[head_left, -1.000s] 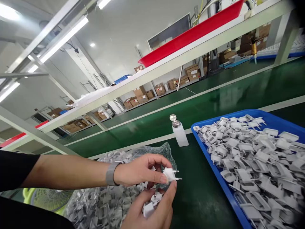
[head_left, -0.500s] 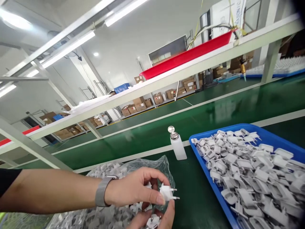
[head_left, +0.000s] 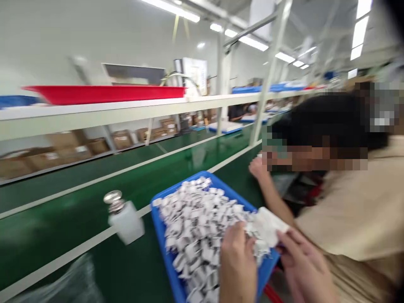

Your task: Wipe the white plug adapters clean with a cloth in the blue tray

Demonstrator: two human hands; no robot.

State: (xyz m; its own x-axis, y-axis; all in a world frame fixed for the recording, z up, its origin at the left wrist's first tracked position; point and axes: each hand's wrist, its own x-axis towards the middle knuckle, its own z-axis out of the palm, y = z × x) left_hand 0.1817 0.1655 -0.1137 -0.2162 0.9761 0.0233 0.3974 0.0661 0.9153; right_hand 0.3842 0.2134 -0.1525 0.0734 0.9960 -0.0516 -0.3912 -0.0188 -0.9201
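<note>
- The left hand (head_left: 237, 263) lies on the heap of white plug parts (head_left: 202, 229) in the blue tray (head_left: 164, 237); whether its fingers are closed cannot be told.
- The right hand (head_left: 304, 267) is just beside the tray's right edge, touching a white piece (head_left: 268, 227); its grip is blurred.
- A white pump bottle (head_left: 124, 219) stands on the green belt (head_left: 63, 227), left of the tray.
- A co-worker in a beige shirt (head_left: 356, 202) is at the right.

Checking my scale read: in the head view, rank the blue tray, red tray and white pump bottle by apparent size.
1. blue tray, partly hidden behind hands
2. red tray, farther off, so true size unsure
3. white pump bottle
</note>
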